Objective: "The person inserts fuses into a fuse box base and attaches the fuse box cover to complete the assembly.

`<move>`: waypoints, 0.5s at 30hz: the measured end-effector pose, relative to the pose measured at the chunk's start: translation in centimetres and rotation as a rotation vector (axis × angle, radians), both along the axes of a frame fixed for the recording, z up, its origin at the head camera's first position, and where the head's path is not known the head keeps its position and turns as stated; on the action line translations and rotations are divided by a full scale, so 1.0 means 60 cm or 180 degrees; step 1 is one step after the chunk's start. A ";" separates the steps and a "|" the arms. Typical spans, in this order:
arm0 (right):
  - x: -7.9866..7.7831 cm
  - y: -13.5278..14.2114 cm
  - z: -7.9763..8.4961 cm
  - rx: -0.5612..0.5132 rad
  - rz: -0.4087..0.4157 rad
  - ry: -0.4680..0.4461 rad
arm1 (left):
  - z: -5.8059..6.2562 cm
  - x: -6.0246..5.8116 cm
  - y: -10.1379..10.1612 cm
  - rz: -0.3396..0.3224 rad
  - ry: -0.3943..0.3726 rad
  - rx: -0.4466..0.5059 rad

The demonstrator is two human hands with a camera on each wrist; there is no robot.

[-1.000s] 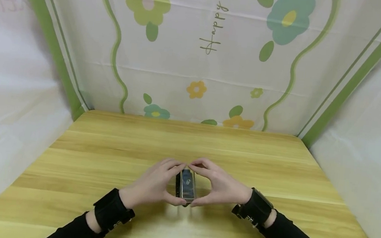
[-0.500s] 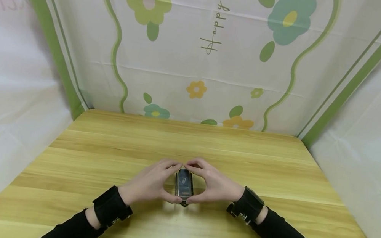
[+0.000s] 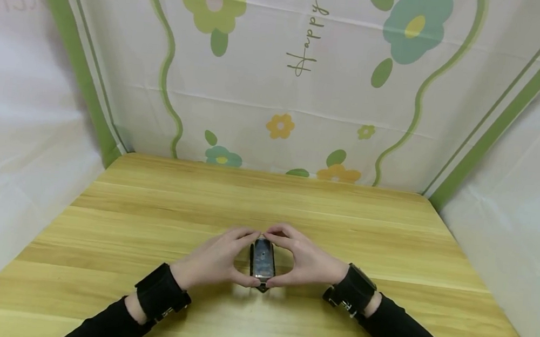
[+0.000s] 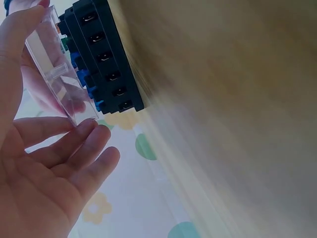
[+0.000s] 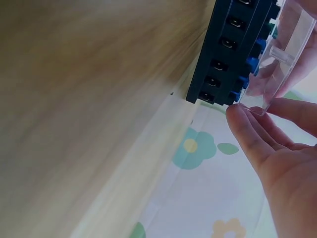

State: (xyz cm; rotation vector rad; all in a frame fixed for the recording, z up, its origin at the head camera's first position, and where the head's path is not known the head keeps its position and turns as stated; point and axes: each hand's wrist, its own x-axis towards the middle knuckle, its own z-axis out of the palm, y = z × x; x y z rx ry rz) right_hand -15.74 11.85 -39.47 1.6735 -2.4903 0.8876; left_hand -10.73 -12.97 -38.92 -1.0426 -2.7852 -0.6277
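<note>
A clear plastic cover (image 3: pixel 263 260) is held between my two hands, over a black terminal block (image 4: pixel 104 59) that stands on the table. Blue and green parts (image 5: pixel 252 64) line the block's side facing the cover. My left hand (image 3: pixel 217 255) pinches the cover's left side, thumb at the near end and fingers at the far end. The right hand (image 3: pixel 307 261) grips the same two ends from the right. In the wrist views the transparent cover (image 4: pixel 59 74) sits close along those coloured parts; whether it touches them everywhere I cannot tell.
The wood-grain table (image 3: pixel 267 201) runs back to a white cloth (image 3: pixel 259 80) printed with flowers. White cloth walls (image 3: pixel 26 112) with green edging stand at the left and right. Black bands (image 3: pixel 160 291) are on both wrists.
The cover has moved left from its offset position to lie more squarely over the terminal block. My right hand has shifted left with it; the left hand has moved only slightly.
</note>
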 end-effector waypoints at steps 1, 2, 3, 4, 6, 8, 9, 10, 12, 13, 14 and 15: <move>-0.001 0.001 -0.001 -0.0003 0.0001 -0.0001 | 0.000 0.000 0.001 -0.0003 -0.0011 0.0002; -0.001 0.001 -0.002 0.0001 0.0000 0.0004 | -0.001 -0.001 0.001 -0.0002 -0.0018 0.0001; -0.002 0.002 -0.003 0.0003 -0.0012 0.0001 | -0.001 -0.001 0.001 -0.0004 -0.0023 -0.0002; -0.002 0.002 -0.003 0.0003 -0.0013 0.0004 | -0.001 -0.001 0.002 -0.0003 -0.0028 -0.0005; -0.003 0.003 -0.004 0.0008 -0.0022 0.0010 | -0.001 -0.002 0.002 -0.0006 -0.0031 -0.0004; -0.003 0.003 -0.003 0.0019 -0.0040 0.0000 | -0.001 -0.002 0.003 -0.0008 -0.0037 0.0001; -0.003 0.004 -0.002 0.0028 -0.0050 -0.0004 | -0.001 -0.003 0.004 -0.0009 -0.0042 0.0003; -0.002 0.004 -0.002 0.0040 -0.0055 -0.0010 | -0.001 -0.003 0.004 -0.0008 -0.0053 0.0004; -0.003 0.004 -0.001 0.0057 -0.0058 -0.0012 | -0.001 -0.003 0.005 -0.0007 -0.0076 0.0009; -0.003 0.004 -0.002 0.0062 -0.0056 -0.0012 | -0.001 -0.003 0.006 -0.0007 -0.0085 0.0011; -0.003 0.004 -0.002 0.0066 -0.0047 -0.0005 | -0.001 -0.004 0.006 -0.0010 -0.0099 0.0016; -0.003 0.004 -0.002 0.0067 -0.0044 -0.0010 | -0.001 -0.004 0.007 -0.0008 -0.0111 0.0016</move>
